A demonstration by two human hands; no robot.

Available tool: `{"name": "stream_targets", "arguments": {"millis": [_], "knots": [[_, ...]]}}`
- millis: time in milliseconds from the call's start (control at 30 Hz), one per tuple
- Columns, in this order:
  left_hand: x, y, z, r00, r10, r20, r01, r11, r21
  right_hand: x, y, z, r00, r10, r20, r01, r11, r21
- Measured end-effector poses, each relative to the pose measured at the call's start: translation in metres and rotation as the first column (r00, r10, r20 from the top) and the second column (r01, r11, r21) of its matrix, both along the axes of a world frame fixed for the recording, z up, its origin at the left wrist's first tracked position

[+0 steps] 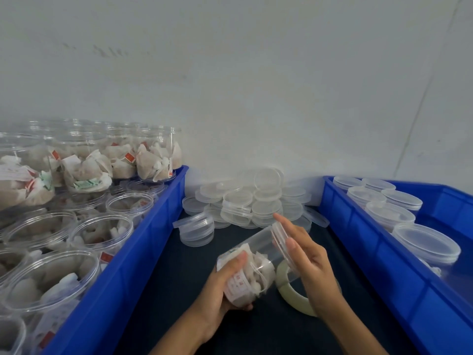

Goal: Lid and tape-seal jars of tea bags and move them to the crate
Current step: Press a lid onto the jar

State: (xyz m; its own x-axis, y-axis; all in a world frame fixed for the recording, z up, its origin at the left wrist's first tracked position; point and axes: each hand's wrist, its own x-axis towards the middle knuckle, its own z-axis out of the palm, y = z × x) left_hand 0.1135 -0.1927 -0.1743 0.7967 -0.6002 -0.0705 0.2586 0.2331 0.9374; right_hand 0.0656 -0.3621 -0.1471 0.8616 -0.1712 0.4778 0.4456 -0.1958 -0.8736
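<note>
A clear jar of tea bags (252,265) lies tilted above the dark table, its mouth pointing up and right. My left hand (225,285) grips its lower end, thumb on top. My right hand (307,257) presses a clear lid (281,242) onto the mouth with straight fingers. A roll of clear tape (291,295) lies on the table just below the jar, partly hidden by my right hand. The blue crate (378,242) at the right holds several lidded jars (425,243).
A blue crate (143,242) at the left holds several open jars of tea bags (102,231), some stacked at the back. A heap of loose clear lids (245,201) lies against the white wall, one stack (197,230) nearer.
</note>
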Motion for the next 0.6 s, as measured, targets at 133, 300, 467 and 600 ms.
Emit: {"name": "stream_targets", "arguments": {"millis": [133,300,467,600], "knots": [[0.001,0.006,0.005,0.991,-0.132,-0.031,0.133,0.991,0.031,-0.005,-0.001,0.007,0.997,0.055,0.055,-0.053,0.998,-0.036],[0.006,0.013,0.006,0.954,-0.283,-0.099,0.284,0.959,-0.007,-0.006,0.001,0.01,0.989,0.089,0.121,-0.082,0.995,-0.063],[0.011,0.014,0.005,0.924,-0.32,-0.207,0.296,0.945,-0.14,-0.002,0.006,0.012,0.993,0.081,0.082,-0.075,0.994,-0.078],[0.004,0.004,0.004,0.995,-0.064,-0.077,0.052,0.986,-0.158,0.002,0.009,0.01,0.998,0.022,0.059,-0.022,1.0,-0.006]]}}
